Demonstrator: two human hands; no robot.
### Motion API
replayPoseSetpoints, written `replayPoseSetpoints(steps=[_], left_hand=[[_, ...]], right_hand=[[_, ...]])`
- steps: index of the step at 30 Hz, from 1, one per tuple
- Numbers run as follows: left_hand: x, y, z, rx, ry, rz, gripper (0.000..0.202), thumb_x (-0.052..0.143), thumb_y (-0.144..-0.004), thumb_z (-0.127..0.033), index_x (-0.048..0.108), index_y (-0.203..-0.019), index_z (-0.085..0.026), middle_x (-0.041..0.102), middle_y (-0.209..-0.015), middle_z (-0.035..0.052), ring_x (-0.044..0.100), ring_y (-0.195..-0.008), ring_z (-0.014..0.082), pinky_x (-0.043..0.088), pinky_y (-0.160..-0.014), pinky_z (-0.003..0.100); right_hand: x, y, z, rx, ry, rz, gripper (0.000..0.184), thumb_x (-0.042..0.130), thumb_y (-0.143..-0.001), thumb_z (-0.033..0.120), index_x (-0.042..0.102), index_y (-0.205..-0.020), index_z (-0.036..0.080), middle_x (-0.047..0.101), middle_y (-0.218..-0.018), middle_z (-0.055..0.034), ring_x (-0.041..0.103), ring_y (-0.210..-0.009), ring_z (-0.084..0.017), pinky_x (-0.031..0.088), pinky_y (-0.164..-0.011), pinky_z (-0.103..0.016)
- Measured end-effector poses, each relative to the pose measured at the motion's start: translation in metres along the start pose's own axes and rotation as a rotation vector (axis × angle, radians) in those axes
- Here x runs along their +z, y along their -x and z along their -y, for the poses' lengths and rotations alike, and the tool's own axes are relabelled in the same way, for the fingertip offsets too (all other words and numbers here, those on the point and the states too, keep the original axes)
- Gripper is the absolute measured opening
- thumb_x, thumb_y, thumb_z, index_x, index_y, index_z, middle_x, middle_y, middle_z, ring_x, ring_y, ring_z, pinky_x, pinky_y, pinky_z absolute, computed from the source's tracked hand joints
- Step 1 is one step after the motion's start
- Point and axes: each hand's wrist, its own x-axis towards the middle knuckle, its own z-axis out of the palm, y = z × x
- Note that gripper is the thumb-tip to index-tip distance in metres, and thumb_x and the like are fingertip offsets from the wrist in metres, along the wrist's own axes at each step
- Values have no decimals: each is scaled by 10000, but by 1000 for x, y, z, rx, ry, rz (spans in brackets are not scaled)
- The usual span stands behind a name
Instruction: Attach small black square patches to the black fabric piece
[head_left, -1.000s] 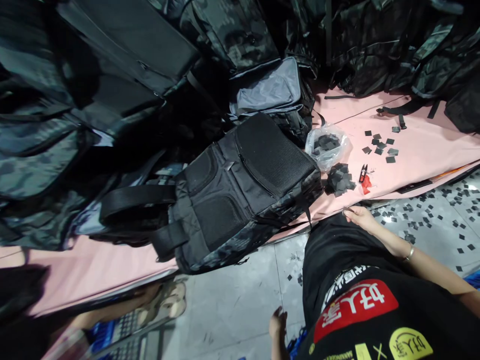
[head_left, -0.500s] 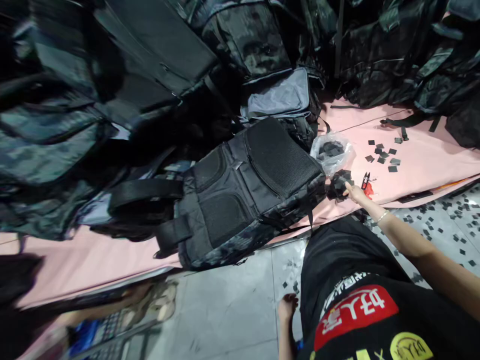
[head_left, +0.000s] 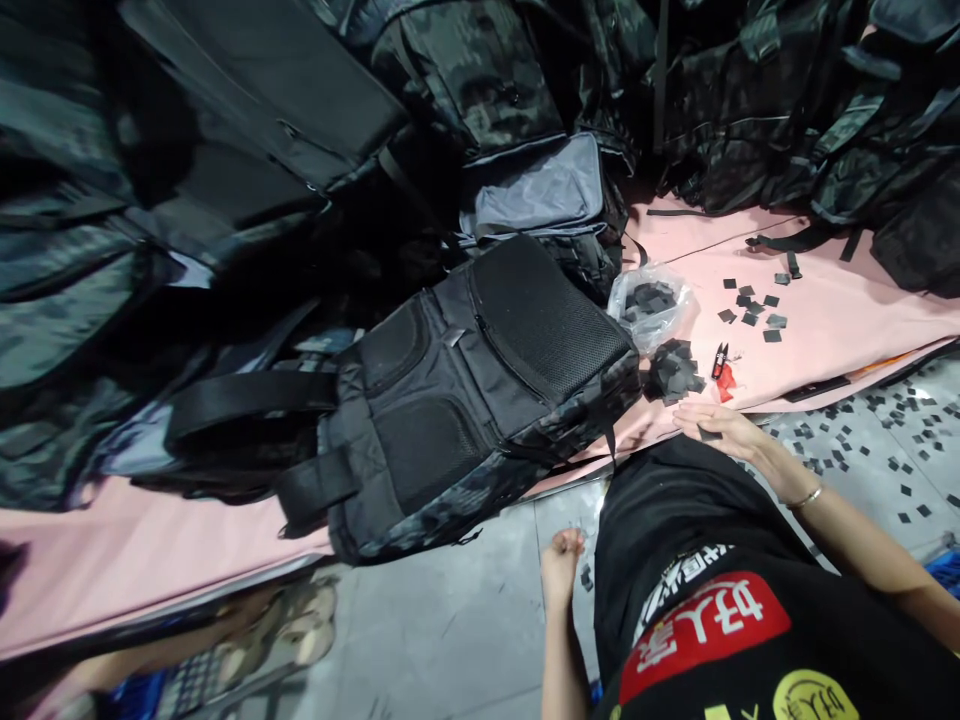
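Observation:
My right hand (head_left: 726, 432) is at the pink cloth's front edge, above my lap, with a small black square (head_left: 709, 434) resting in its fingers. Just beyond it lies a loose pile of black squares (head_left: 676, 371). Beside the pile are small black thread snips (head_left: 720, 360) and a crumpled red scrap (head_left: 725, 382). My left hand (head_left: 562, 562) hangs low over the floor, its fingers curled closed; whatever it may hold is hidden. A black backpack (head_left: 480, 370) with mesh padding lies back panel up in front of me, touched by neither hand.
A clear plastic bag (head_left: 651, 305) of black squares stands behind the pile. More squares (head_left: 751, 318) are scattered on the pink cloth (head_left: 840, 335) and the tiled floor (head_left: 465, 640). Camouflage backpacks (head_left: 472, 70) are heaped along the back. Sandals (head_left: 300, 625) show at lower left.
My right hand has drawn back from the pile toward me and turned, with a black square in its fingers. My left hand has risen slightly. The view has shifted a little.

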Motion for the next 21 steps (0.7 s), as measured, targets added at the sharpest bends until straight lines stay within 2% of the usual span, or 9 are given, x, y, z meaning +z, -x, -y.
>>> replayPoseSetpoints(steps=[3, 5, 9, 11, 14, 16, 17, 19, 21], left_hand=[[10, 4, -39, 112, 87, 64, 363, 565, -655, -500, 610, -787, -165, 662, -701, 51, 624, -639, 172, 495, -626, 286], [20, 18, -71, 200, 138, 101, 370, 561, -682, -489, 633, -843, -164, 668, -745, 50, 619, -674, 163, 495, -670, 283], [42, 59, -132, 630, 189, 161, 271, 583, -743, -381, 651, -902, -172, 656, -909, 73, 601, -815, 170, 469, -775, 294], [51, 75, -150, 789, 113, 141, 244, 602, -743, -330, 648, -939, -192, 642, -923, 68, 585, -819, 166, 466, -758, 289], [59, 82, -154, 933, -2, 90, 149, 545, -791, -275, 660, -850, -201, 634, -848, 60, 564, -811, 167, 449, -750, 293], [60, 74, -144, 920, -14, 61, 167, 509, -811, -279, 647, -770, -197, 625, -792, 55, 558, -786, 167, 438, -744, 295], [58, 67, -136, 863, 2, 51, 177, 505, -812, -297, 635, -751, -194, 618, -764, 51, 557, -760, 165, 436, -730, 292], [50, 48, -114, 632, 54, 46, 201, 505, -805, -351, 610, -748, -190, 598, -698, 35, 555, -691, 155, 441, -692, 282], [36, 27, -87, 295, 98, 49, 247, 478, -813, -399, 589, -778, -181, 578, -642, 19, 549, -614, 137, 450, -637, 265]], right_hand=[[16, 9, -6, 61, -7, 49, 343, 615, -709, 97, 597, -1049, 140, 614, -1146, -117, 558, -1084, -222, 362, -1017, -375], [25, 11, -13, 98, 3, 99, 357, 640, -709, 123, 602, -1064, 129, 617, -1138, -128, 571, -1064, -228, 363, -1012, -390], [38, 11, -32, 159, 41, 196, 393, 665, -712, 155, 595, -1098, 128, 611, -1145, -134, 578, -1053, -235, 369, -998, -422], [43, 11, -41, 175, 66, 206, 378, 667, -713, 159, 602, -1085, 131, 621, -1129, -131, 593, -1028, -231, 378, -987, -434], [50, 15, -45, 216, 79, 218, 354, 661, -719, 167, 609, -1067, 127, 628, -1116, -131, 601, -1015, -229, 377, -985, -444], [51, 18, -44, 259, 47, 228, 376, 658, -713, 154, 598, -1083, 128, 620, -1129, -135, 591, -1033, -239, 365, -993, -458], [51, 19, -43, 278, 23, 216, 383, 653, -707, 138, 595, -1086, 127, 617, -1134, -138, 584, -1044, -245, 360, -998, -463], [47, 19, -41, 278, -33, 129, 357, 627, -701, 99, 605, -1056, 127, 617, -1135, -140, 571, -1066, -247, 352, -1010, -457], [41, 17, -39, 242, -91, -16, 306, 590, -696, 63, 623, -992, 134, 626, -1121, -132, 552, -1093, -242, 352, -1019, -444]])
